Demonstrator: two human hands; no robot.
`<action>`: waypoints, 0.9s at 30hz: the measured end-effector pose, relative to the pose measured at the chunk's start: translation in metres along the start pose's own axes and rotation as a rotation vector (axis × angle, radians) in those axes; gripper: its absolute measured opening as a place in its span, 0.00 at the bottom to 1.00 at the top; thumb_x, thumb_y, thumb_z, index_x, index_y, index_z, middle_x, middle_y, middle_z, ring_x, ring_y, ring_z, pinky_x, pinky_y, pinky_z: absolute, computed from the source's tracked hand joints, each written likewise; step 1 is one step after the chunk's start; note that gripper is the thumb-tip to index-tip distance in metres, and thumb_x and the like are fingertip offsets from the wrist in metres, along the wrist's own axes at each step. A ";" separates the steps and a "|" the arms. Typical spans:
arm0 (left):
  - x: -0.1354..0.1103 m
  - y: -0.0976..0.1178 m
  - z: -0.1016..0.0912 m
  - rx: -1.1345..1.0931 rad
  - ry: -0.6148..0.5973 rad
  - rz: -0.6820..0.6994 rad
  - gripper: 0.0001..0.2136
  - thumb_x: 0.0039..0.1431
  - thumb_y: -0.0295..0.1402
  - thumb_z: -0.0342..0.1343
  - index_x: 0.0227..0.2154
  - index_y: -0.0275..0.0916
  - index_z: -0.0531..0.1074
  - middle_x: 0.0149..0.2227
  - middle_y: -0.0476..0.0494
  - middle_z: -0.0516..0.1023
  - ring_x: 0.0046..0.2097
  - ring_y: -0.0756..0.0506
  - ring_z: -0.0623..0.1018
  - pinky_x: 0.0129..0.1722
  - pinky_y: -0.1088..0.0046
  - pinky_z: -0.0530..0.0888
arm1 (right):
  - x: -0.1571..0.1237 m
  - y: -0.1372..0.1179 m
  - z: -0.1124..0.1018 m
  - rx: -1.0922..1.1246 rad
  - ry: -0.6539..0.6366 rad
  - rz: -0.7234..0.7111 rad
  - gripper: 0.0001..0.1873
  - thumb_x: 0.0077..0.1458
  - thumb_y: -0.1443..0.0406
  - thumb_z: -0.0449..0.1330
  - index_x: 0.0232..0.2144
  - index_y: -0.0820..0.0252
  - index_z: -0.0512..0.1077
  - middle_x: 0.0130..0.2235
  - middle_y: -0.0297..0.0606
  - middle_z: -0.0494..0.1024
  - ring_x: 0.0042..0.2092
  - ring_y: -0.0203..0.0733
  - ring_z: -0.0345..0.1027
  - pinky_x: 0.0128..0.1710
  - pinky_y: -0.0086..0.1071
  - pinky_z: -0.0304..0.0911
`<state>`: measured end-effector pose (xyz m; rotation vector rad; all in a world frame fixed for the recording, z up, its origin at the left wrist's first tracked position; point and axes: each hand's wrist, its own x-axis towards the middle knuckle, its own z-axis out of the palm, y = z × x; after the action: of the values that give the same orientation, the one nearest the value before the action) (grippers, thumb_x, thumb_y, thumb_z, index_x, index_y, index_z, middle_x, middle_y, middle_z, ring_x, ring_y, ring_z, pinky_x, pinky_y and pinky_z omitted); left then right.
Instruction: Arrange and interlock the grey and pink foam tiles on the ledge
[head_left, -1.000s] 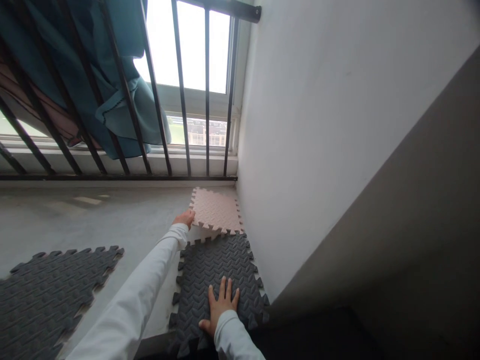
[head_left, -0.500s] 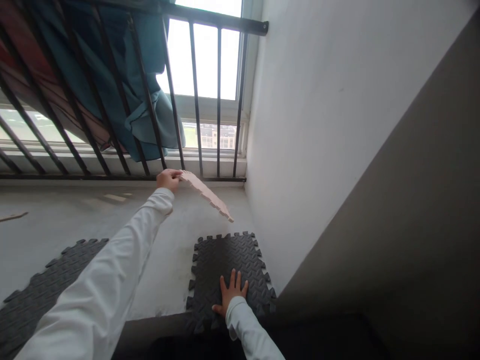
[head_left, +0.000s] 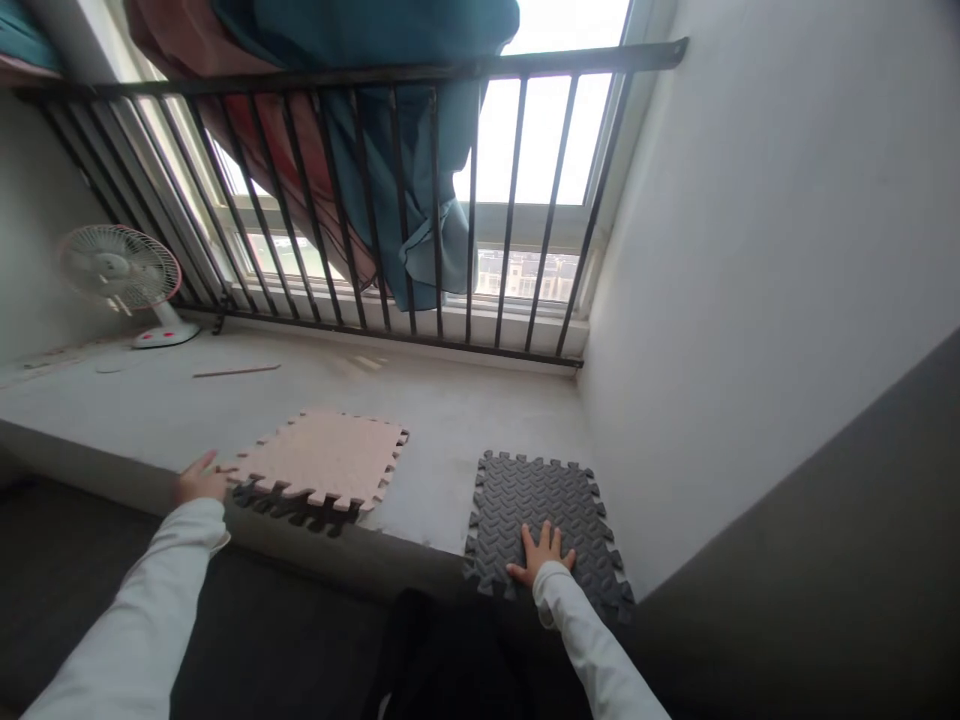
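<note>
My left hand [head_left: 199, 482] pinches the left edge of a pink foam puzzle tile [head_left: 324, 455], which lies on top of a dark grey foam tile [head_left: 296, 505] at the front of a concrete ledge [head_left: 435, 420]. Only the dark tile's toothed front edge shows from under the pink one. My right hand [head_left: 541, 552] rests flat, fingers spread, on another dark grey foam tile [head_left: 540, 498] near the right wall. Both arms wear white sleeves.
A black metal railing [head_left: 420, 210] runs along the window behind the ledge, with teal cloth [head_left: 405, 150] and reddish cloth draped over it. A small white fan [head_left: 124, 272] stands at the far left. A thin stick [head_left: 236, 371] lies on the ledge. The white wall [head_left: 750, 250] closes the right side.
My left hand lifted the pink tile from beside the right wall and carried it left, laying it on the dark tile there. My right hand stayed flat on its grey tile.
</note>
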<state>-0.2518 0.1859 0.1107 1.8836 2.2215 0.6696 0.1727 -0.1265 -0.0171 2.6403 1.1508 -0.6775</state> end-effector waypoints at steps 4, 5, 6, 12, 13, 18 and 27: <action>-0.042 -0.025 0.033 0.066 -0.039 -0.196 0.21 0.47 0.30 0.47 0.47 0.35 0.66 0.40 0.39 0.76 0.43 0.37 0.73 0.37 0.63 0.72 | -0.003 -0.001 -0.004 -0.023 0.003 0.020 0.44 0.43 0.44 0.53 0.59 0.47 0.41 0.63 0.48 0.35 0.62 0.59 0.28 0.51 0.62 0.37; -0.056 -0.023 0.044 0.069 -0.064 -0.151 0.18 0.48 0.30 0.47 0.44 0.35 0.68 0.39 0.39 0.76 0.44 0.38 0.73 0.39 0.64 0.72 | -0.005 -0.001 -0.006 -0.028 0.004 0.025 0.44 0.44 0.45 0.53 0.59 0.47 0.41 0.63 0.48 0.35 0.62 0.59 0.28 0.51 0.61 0.37; -0.071 -0.018 0.056 0.064 -0.088 -0.111 0.16 0.48 0.31 0.48 0.42 0.36 0.69 0.39 0.40 0.76 0.44 0.40 0.73 0.41 0.66 0.71 | -0.007 -0.002 -0.007 -0.032 0.005 0.028 0.43 0.45 0.46 0.53 0.59 0.47 0.41 0.63 0.48 0.36 0.62 0.59 0.29 0.51 0.61 0.37; -0.125 0.010 0.096 0.136 -0.206 0.159 0.16 0.52 0.34 0.47 0.43 0.36 0.67 0.47 0.38 0.70 0.47 0.45 0.70 0.47 0.74 0.66 | -0.020 -0.007 -0.007 -0.074 0.039 0.038 0.35 0.51 0.50 0.49 0.59 0.47 0.44 0.63 0.47 0.39 0.62 0.57 0.32 0.52 0.58 0.40; -0.125 0.012 0.096 0.183 -0.207 0.169 0.16 0.52 0.34 0.47 0.43 0.35 0.67 0.48 0.36 0.68 0.48 0.44 0.70 0.47 0.72 0.66 | -0.022 -0.008 -0.006 -0.080 0.044 0.035 0.35 0.51 0.50 0.48 0.59 0.47 0.44 0.63 0.47 0.39 0.62 0.57 0.32 0.52 0.58 0.40; -0.112 0.019 0.092 0.266 -0.269 0.111 0.14 0.53 0.33 0.46 0.41 0.35 0.68 0.45 0.36 0.71 0.44 0.43 0.72 0.41 0.72 0.68 | -0.023 -0.009 -0.005 -0.092 0.047 0.034 0.34 0.52 0.51 0.48 0.59 0.48 0.44 0.63 0.49 0.40 0.62 0.58 0.34 0.51 0.61 0.40; -0.088 0.015 0.088 0.283 -0.290 0.145 0.09 0.50 0.29 0.48 0.35 0.38 0.68 0.43 0.40 0.74 0.42 0.45 0.73 0.38 0.74 0.67 | -0.018 -0.007 0.000 -0.066 0.050 0.036 0.35 0.51 0.51 0.49 0.59 0.49 0.45 0.63 0.48 0.39 0.62 0.57 0.32 0.51 0.60 0.40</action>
<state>-0.1864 0.1228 0.0241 2.1273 2.0947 0.0878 0.1568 -0.1329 -0.0083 2.6298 1.1164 -0.5596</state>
